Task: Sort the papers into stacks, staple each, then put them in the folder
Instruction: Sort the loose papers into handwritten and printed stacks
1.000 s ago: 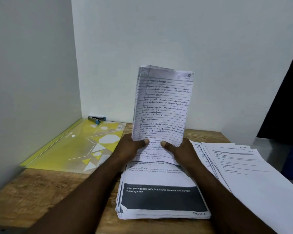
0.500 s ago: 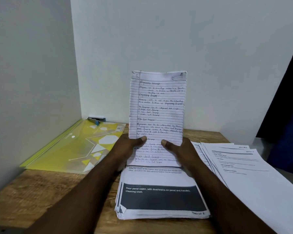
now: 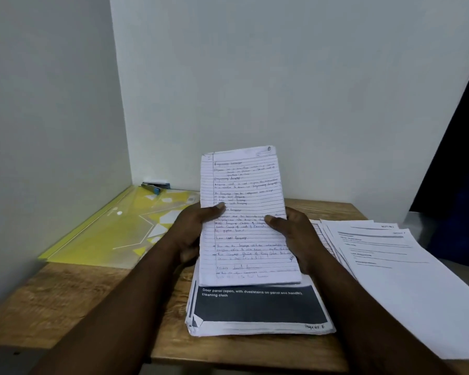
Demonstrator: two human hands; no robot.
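Note:
A bundle of lined handwritten sheets (image 3: 244,190) stands nearly upright at the middle of the wooden desk (image 3: 54,299). My left hand (image 3: 194,228) grips its left edge and my right hand (image 3: 293,234) grips its right edge, thumbs on the front page. Its bottom edge rests on a thick stack of printed pages (image 3: 257,312) with a dark band across the top sheet. A yellow translucent folder (image 3: 111,234) lies flat at the back left. A blue stapler (image 3: 155,185) sits at the folder's far corner by the wall.
A fanned spread of printed sheets (image 3: 406,269) covers the right side of the desk and overhangs its right edge. White walls close the left and back. A dark panel or curtain (image 3: 460,163) stands at the far right.
Both hands have lowered the handwritten bundle onto the printed stack and slid higher up its side edges. The folder, stapler and right-hand sheets have not moved.

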